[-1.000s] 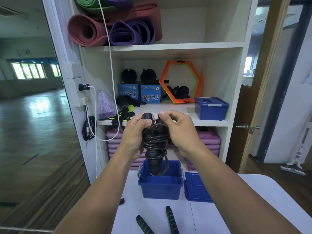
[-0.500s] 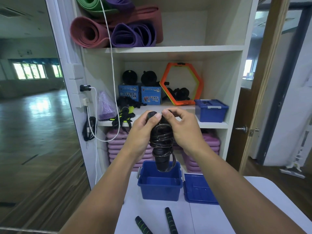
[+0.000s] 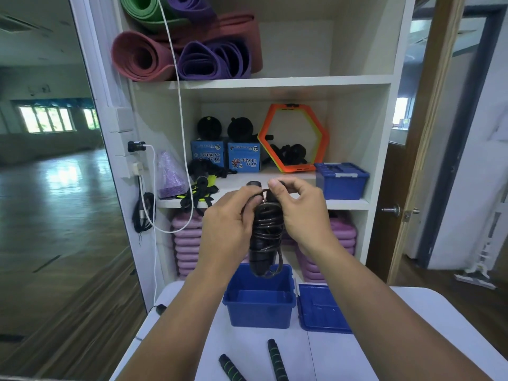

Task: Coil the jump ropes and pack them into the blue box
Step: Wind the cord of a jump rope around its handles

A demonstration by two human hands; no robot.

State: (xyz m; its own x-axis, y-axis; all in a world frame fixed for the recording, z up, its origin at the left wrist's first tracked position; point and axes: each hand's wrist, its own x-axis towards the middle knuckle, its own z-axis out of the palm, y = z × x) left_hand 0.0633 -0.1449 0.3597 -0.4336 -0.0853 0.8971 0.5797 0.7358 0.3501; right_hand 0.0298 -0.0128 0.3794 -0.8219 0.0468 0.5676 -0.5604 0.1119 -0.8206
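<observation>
I hold a black jump rope (image 3: pixel 265 237) upright above the open blue box (image 3: pixel 259 312), its cord wound around the two handles. My left hand (image 3: pixel 229 224) grips the bundle from the left. My right hand (image 3: pixel 298 210) grips it from the right, thumb and forefinger pinching the cord near the handle tops. A loop of cord hangs below the handles, just over the box opening. The box looks empty inside. Two more handles, black with green stripes (image 3: pixel 276 358), lie on the white table (image 3: pixel 343 358) in front of the box.
The box's blue lid (image 3: pixel 321 309) lies flat to its right. Behind stands a white shelf unit (image 3: pixel 275 81) with rolled mats, two blue cartons, an orange hexagon ring and another closed blue box (image 3: pixel 341 181). A mirror wall is on the left, a wooden door on the right.
The bundle and both hands have drifted slightly right and away. My right fingers have shifted along the cord at the top of the handles.
</observation>
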